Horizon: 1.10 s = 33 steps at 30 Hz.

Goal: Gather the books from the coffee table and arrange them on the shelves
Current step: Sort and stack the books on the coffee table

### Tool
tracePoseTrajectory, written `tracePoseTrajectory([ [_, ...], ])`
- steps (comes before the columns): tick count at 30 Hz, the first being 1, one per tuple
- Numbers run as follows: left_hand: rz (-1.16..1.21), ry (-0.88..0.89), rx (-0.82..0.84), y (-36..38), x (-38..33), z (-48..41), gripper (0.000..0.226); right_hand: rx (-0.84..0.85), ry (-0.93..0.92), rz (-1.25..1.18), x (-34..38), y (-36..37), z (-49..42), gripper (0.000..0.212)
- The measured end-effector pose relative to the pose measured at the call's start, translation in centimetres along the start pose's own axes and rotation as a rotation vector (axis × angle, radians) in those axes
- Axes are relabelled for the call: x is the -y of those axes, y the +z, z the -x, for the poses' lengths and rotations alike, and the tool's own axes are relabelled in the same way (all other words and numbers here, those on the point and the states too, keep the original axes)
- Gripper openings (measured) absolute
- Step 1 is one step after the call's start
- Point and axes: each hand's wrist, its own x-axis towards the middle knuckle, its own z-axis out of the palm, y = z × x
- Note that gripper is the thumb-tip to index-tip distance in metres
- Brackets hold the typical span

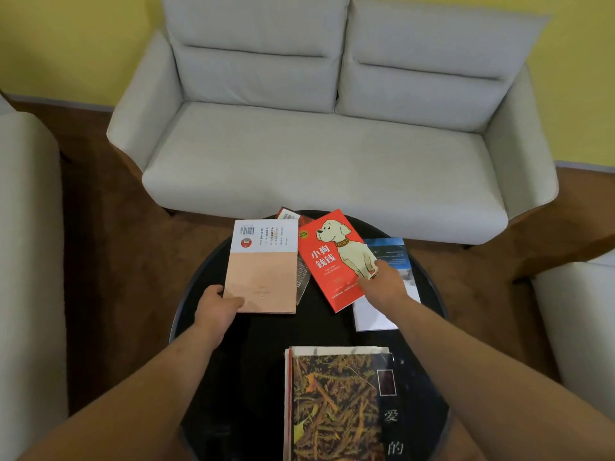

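Head view: gathering is just starting, with every book on the coffee table (259, 361), the left hand (216, 307) gripping the peach book (263, 271) by its corner, the right hand (382, 284) grasping the red book (329, 261) by its edge, and no shelves in sight.

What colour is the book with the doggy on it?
The dog book is bright red, seen in the head view.

"小狗钱钱" on the red dog-cover book (327, 261); "爱" and "的" on the dark leaf-patterned book (336, 404)
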Motion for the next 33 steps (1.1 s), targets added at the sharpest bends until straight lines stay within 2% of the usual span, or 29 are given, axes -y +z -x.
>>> tracePoseTrajectory([
  [5, 0.018, -0.029, -0.010, 0.6, -0.6, -0.9, 0.050, -0.031, 0.124, 0.062, -0.1, 0.1, -1.1, 0.077],
  [7, 0.042, -0.054, -0.002, 0.7, -0.6, -1.4, 0.048, -0.062, 0.166, 0.161, -0.5, 0.2, -1.4, 0.082],
  [11, 0.186, -0.150, 0.153, 1.0, -0.5, -1.2, 0.028, 0.004, 0.226, 0.133, -0.8, 0.5, -1.1, 0.059],
  [14, 0.354, -0.132, 0.180, 1.1, -0.7, -0.5, 0.028, 0.024, 0.210, 0.064, -0.4, 0.7, -0.8, 0.046],
  [18, 0.452, -0.057, 0.201, 0.5, -1.4, 0.9, 0.032, 0.068, 0.220, -0.398, 0.2, -0.2, 0.4, 0.026],
  [20, 0.442, 0.009, 0.199, 0.1, -1.7, 1.7, 0.028, 0.088, 0.189, -0.507, 0.6, -1.0, 1.5, 0.017],
  [26, 0.468, 0.164, 0.220, -1.2, -0.9, 5.2, 0.022, 0.014, 0.012, -0.475, 1.4, -4.4, 5.9, 0.016],
  [29, 0.473, 0.242, 0.216, -2.5, 0.0, 8.0, 0.021, -0.059, -0.024, -0.519, 0.2, -7.0, 8.7, 0.007],
  [33, 0.487, 0.346, 0.158, -3.4, 0.9, 12.8, 0.021, -0.130, -0.031, -0.599, -2.1, -10.0, 12.7, 0.018],
])
